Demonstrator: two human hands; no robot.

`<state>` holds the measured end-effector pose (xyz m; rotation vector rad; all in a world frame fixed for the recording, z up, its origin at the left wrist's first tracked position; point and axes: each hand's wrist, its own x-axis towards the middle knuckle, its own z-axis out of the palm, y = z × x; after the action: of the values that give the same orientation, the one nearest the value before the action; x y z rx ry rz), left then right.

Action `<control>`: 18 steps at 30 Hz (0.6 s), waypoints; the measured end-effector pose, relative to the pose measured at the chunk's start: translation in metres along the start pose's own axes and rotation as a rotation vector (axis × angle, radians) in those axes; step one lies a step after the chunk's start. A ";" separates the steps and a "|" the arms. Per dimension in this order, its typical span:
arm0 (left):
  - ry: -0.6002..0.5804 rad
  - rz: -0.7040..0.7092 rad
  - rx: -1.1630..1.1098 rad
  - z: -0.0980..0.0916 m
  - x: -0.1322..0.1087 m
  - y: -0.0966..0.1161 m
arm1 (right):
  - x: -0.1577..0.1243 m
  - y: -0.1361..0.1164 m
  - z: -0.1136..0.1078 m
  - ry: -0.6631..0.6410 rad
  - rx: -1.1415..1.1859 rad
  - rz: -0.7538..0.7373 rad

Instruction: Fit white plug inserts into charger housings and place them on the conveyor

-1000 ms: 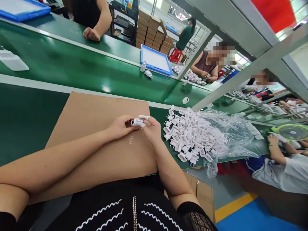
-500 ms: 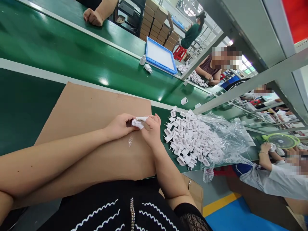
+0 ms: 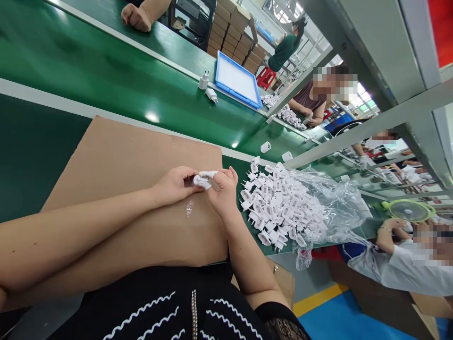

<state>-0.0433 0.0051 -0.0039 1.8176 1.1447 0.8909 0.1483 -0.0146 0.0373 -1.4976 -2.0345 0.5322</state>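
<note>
My left hand [image 3: 177,185] and right hand [image 3: 223,191] pinch a smooth white piece [image 3: 200,180] between their fingertips, over the brown cardboard's [image 3: 141,151] three o'clock side on the green table [image 3: 31,151]. From there, pronged white plugs [image 3: 279,203] heap toward four o'clock, against crinkled clear film [image 3: 336,208].

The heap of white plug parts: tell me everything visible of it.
The heap is a jumble of white, plastic-looking parts, many with open oval ends, some showing thin prongs. It lies on the green bench, right of the cardboard; crumpled clear plastic touches its right side. The right hand is apart from it.
</note>
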 end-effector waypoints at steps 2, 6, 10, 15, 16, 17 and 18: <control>0.010 0.042 0.053 0.001 -0.002 0.001 | 0.001 0.001 -0.001 -0.007 -0.017 -0.003; 0.012 0.219 0.322 0.006 -0.006 0.001 | 0.000 0.004 0.005 0.044 -0.005 -0.009; 0.052 0.270 0.552 0.008 -0.008 0.002 | -0.003 0.006 0.015 0.100 0.129 0.058; 0.076 0.308 0.462 0.005 -0.008 0.006 | 0.003 0.006 0.002 0.098 0.302 0.069; 0.081 0.306 0.425 0.004 -0.009 0.007 | 0.005 0.009 -0.005 0.127 0.275 0.065; 0.090 0.297 0.396 0.004 -0.010 0.008 | 0.008 0.012 -0.013 0.171 0.207 0.075; 0.099 0.280 0.377 0.004 -0.011 0.009 | 0.011 0.016 -0.021 0.218 0.107 0.104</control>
<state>-0.0399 -0.0085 0.0007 2.3064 1.1988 0.9811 0.1710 0.0001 0.0457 -1.5319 -1.7432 0.4870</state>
